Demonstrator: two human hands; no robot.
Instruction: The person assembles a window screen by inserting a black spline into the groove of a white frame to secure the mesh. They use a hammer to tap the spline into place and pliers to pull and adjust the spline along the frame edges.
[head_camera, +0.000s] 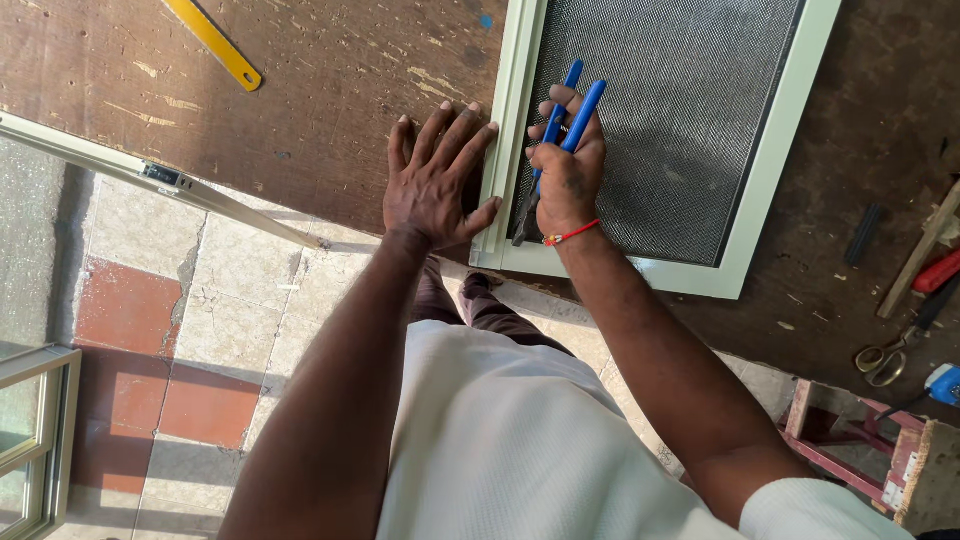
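Head view: the right hand (566, 180) is closed around blue-handled pliers (558, 140), their nose pointing down at the inner edge of the pale green screen frame (505, 150), seemingly to work the mesh (660, 110) where it meets the rail. The left hand (436, 180) lies flat and spread, holding nothing, partly on the wooden worktable (300, 110) against the frame's outer edge, likely bracing it. A yellow ruler (215, 42) lies well apart.
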